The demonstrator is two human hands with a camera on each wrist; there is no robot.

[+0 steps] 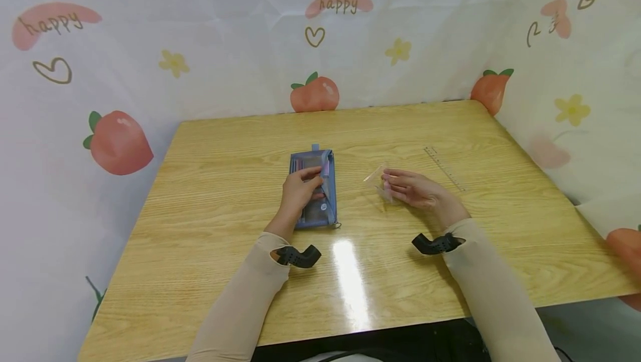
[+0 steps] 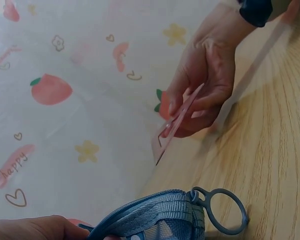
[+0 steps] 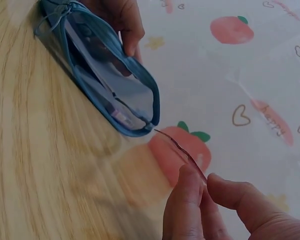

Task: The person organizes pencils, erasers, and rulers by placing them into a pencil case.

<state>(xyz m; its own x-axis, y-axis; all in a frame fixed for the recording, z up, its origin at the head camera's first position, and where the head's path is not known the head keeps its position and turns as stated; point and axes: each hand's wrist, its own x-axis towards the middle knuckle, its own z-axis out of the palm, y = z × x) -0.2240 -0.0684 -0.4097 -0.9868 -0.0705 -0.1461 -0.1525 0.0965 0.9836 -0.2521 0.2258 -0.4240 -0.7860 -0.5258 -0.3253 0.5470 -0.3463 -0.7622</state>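
A blue zippered pencil case (image 1: 334, 202) with see-through mesh sides lies on the table. My left hand (image 1: 299, 191) grips its upper side, with the thumb near the opening. In the right wrist view the case mouth (image 3: 152, 97) gapes, and a small pale pink and purple item (image 3: 124, 119) shows inside. To the right, my right hand (image 1: 418, 191) pinches a thin clear set square (image 2: 176, 127) between thumb and fingers, above the table and apart from the case. Seen edge-on in the right wrist view, the set square (image 3: 186, 154) looks like a thin dark line.
A clear straight ruler (image 1: 444, 168) lies slanted on the wooden table (image 1: 225, 156), beyond my right hand. A metal-like ring (image 2: 227, 212) hangs from the case's zipper end. Printed white cloth (image 1: 240, 39) walls the table at the back and sides.
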